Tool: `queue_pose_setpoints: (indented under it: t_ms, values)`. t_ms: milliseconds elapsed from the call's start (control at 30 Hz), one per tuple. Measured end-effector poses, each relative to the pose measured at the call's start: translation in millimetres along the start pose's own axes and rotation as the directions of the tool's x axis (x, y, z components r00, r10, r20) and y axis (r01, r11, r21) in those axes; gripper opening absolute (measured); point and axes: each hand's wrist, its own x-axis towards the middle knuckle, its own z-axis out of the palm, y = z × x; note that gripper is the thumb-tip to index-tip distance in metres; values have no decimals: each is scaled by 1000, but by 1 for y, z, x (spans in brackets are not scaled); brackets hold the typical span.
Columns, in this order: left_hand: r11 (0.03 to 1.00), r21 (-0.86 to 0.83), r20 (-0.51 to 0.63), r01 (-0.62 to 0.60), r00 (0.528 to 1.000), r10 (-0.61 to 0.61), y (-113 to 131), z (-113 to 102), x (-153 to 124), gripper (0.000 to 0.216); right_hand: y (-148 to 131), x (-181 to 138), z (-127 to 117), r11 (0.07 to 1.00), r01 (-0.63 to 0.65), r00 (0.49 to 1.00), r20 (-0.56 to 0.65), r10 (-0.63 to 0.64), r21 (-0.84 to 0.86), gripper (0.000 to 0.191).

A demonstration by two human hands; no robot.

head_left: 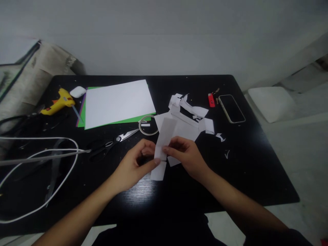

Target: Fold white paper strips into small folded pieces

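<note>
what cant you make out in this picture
In the head view:
Left hand: some fingertips, hidden behind the paper strip.
Green sheet: mostly covered by the white sheet.
White cable: where it leads, cut off by the left edge.
Red lighter: its dark marking, too small to read.

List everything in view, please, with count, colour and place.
Paper strip: apparently one, white, in both hands
Paper pieces: several, white, beyond hands
Scissors: one, black and silver, left
Ring: one, pale, by scissors' tip
Top sheet: one, white, back left
Lower sheets: several, green and purple, beneath
Glue gun: one, yellow, table's left
Case: one, white, beside glue gun
Cable: count unclear, white, left
Lighter: one, red, right
Phone: one, dark, beside lighter
Block: one, white, far right
Bundle: one, beige, far left
Table: one, black, beneath hands
Wall: one, grey, behind
Left hand: one, bare, on strip
Right hand: one, bare, on strip
</note>
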Motion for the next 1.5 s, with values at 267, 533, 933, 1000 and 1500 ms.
queue_pose_setpoints:
  t_ms: [267,533,933,1000,1500]
  values:
    - [884,375,-177,-279,914,364,-5,-2,-4,14,0,-9,6,991,95,995,-17,-97,-99,36]
    - [868,405,-124,-287,924,363,2,-3,-5,17,-2,-15,7,896,338,939,41,-341,-289,8]
    - [853,433,-176,-292,901,397,2,-1,-11,28,-5,-19,6,763,454,870,45,-490,-461,24]
    - [829,461,-153,-317,892,426,4,-1,-10,25,-5,-20,6,745,467,861,53,-506,-477,25]
    - [774,566,-132,-284,896,425,7,0,-12,10,1,-19,6,634,549,795,108,-596,-544,19]
